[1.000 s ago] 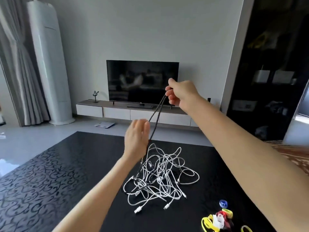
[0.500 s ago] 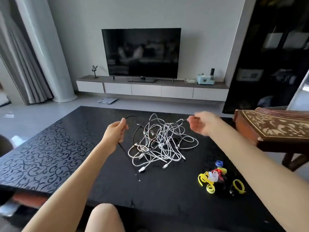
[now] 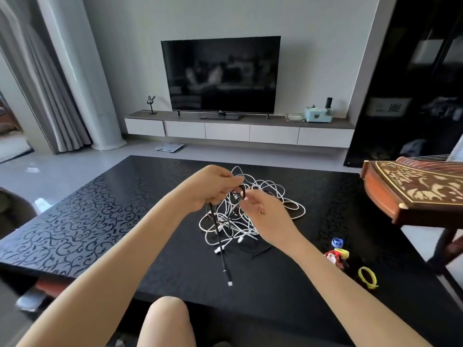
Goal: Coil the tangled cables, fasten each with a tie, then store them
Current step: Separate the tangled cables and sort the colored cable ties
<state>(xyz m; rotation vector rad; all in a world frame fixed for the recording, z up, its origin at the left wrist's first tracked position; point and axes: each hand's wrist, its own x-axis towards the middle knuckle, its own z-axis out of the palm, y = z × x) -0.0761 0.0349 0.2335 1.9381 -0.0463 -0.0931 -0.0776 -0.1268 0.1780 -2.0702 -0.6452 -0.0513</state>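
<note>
Both hands have closed in since half a second ago: then they were wide apart on either side of the tangle, now they meet above it.

Left hand (image 3: 210, 189): fingers curled round the black cable (image 3: 217, 229), gripping it above the far left part of the heap.
Right hand (image 3: 264, 212): thumb and forefinger pinched on a small loop of the same black cable just right of the left hand; the other fingers are loosely bent.

From the left hand the black cable drops to the table (image 3: 82, 221) and runs toward the near edge. Its pale plug lies on the tabletop, nearer than the heap.

White cables (image 3: 273, 196): still an uncoiled tangle at mid-table, under and behind both hands, with several plugs sticking out on the near side.

Ties, near right of the table and well apart from the heap: blue tie (image 3: 337, 242) farthest, a red and yellow cluster (image 3: 337, 256) just nearer, and a yellow tie (image 3: 367, 276) nearest. None is on a cable.

Surroundings: a carved wooden zither (image 3: 411, 194) at the right edge, a dark television (image 3: 221, 76) on the far wall, and a bare knee (image 3: 166, 321) at the near edge of view.
</note>
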